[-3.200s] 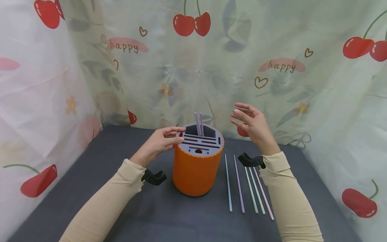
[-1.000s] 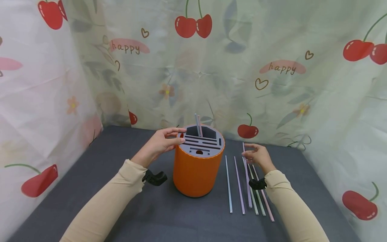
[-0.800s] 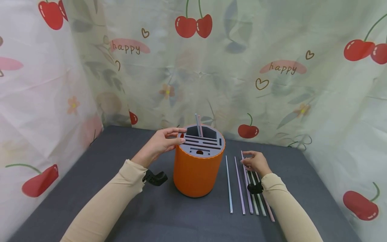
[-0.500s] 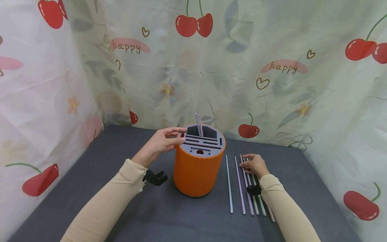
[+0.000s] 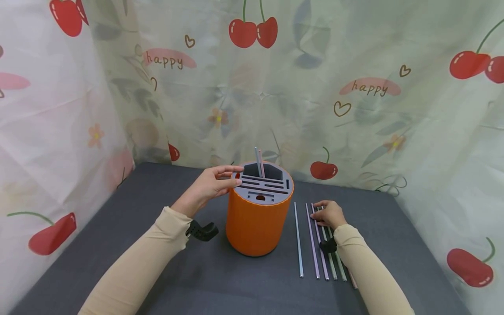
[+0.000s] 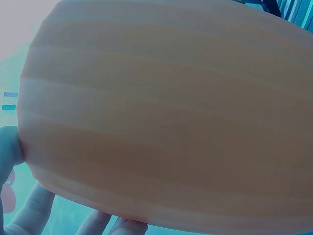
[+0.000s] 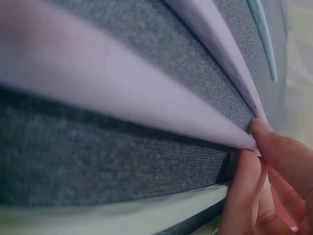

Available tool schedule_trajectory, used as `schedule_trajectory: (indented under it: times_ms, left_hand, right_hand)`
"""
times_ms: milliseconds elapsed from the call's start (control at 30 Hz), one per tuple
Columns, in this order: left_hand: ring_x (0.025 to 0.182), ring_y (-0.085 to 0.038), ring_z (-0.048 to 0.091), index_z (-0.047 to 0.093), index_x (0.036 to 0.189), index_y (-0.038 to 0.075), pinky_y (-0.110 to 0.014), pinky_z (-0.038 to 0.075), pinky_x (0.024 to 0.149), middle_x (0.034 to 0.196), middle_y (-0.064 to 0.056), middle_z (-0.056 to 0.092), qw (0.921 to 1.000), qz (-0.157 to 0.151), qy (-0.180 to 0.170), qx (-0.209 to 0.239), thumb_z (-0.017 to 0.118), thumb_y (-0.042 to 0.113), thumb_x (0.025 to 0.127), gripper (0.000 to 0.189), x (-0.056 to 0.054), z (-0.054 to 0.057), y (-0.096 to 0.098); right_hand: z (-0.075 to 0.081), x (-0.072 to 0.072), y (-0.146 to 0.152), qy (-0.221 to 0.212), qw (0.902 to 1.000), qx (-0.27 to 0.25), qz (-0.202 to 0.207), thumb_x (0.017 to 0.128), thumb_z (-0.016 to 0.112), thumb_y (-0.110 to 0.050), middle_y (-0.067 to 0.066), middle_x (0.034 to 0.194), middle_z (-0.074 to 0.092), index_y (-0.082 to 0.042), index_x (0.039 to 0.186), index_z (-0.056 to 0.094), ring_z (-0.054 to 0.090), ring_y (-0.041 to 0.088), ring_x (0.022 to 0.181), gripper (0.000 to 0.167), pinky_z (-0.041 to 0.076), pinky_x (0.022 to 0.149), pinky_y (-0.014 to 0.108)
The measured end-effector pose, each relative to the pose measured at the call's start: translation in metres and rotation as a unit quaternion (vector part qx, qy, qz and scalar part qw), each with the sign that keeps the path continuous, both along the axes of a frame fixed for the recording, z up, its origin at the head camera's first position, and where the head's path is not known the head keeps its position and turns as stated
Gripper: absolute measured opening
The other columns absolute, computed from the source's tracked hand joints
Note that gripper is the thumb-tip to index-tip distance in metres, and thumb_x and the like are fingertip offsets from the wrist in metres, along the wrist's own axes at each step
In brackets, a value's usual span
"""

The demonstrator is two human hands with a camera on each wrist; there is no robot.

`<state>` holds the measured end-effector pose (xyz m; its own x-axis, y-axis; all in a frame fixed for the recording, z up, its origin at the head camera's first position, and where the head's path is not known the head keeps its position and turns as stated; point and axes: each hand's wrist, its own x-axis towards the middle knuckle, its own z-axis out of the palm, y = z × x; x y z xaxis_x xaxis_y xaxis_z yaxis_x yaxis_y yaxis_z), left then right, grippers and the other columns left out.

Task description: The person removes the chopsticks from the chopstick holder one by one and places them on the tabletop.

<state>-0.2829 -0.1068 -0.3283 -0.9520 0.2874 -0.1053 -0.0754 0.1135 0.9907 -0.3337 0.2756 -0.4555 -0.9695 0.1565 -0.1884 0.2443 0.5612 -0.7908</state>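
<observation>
An orange round utensil holder (image 5: 256, 227) with a slotted grey top stands mid-table. My left hand (image 5: 208, 186) holds its left rim, thumb and forefinger on the top edge; in the left wrist view, the holder's side (image 6: 171, 117) fills most of the picture. Two thin sticks (image 5: 260, 164), one bluish and one pink, stand in its rear opening. To the right, my right hand (image 5: 330, 214) pinches the far end of a thin lilac stick (image 5: 324, 262) low over the cloth. The right wrist view shows thumb and finger around the tip of this lilac stick (image 7: 161, 98).
Left of the held stick lie another lilac stick (image 5: 313, 245) and a blue one (image 5: 298, 240). Green sticks (image 5: 340, 264) and a pink one (image 5: 354, 281) lie partly beneath the right forearm. Dark cloth (image 5: 220, 284) covers the table; a printed curtain (image 5: 275, 118) hangs behind.
The right hand, raised with fingers spread at first, has brought a lilac stick down into the row and shifted it slightly left. The holder has one stick fewer. The left hand has stayed.
</observation>
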Motion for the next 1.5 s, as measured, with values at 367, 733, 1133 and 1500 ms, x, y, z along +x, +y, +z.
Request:
schedule_trajectory:
  times_ms: [367,733,1133,1500]
  left_hand:
    - [0.13,-0.024,0.047,0.063,0.129,0.023,-0.043,0.042,0.107,0.141,-0.003,0.048,1.0,-0.002,0.001,0.001,0.074,0.023,0.086,0.044,0.001,0.0,0.0]
    - [0.131,-0.024,0.046,0.063,0.128,0.023,-0.042,0.043,0.106,0.145,-0.004,0.044,1.0,0.005,0.0,0.005,0.074,0.022,0.086,0.043,0.002,0.0,0.002]
    - [0.131,-0.024,0.045,0.063,0.129,0.022,-0.043,0.041,0.108,0.144,-0.004,0.045,1.0,0.0,0.0,0.004,0.074,0.022,0.086,0.044,0.0,-0.001,0.0]
    - [0.132,-0.025,0.044,0.062,0.129,0.022,-0.044,0.041,0.108,0.144,-0.004,0.045,1.0,-0.004,-0.001,0.002,0.074,0.023,0.087,0.044,0.0,-0.001,0.0]
  right_hand:
    - [-0.002,-0.003,-0.001,-0.012,0.9999,0.011,-0.004,0.08,0.075,0.002,0.029,0.115,0.054,0.004,0.124,0.061,0.061,0.009,0.06,0.047,0.056,0.054,0.026]
    - [0.013,-0.001,-0.001,-0.02,0.9987,-0.046,0.0,0.084,0.073,-0.003,0.014,0.095,0.066,0.006,0.131,0.055,0.063,0.01,0.066,0.05,0.058,0.062,0.026]
    - [0.131,0.005,-0.043,0.149,0.9498,-0.257,0.098,0.093,0.066,-0.02,-0.003,0.108,0.061,-0.006,0.136,0.051,0.067,0.005,0.089,0.048,0.056,0.079,0.022]
    - [0.179,0.048,-0.118,0.242,0.9122,-0.246,0.222,0.088,0.07,-0.006,0.007,0.11,0.065,-0.006,0.127,0.061,0.066,0.016,0.1,0.04,0.056,0.087,0.033]
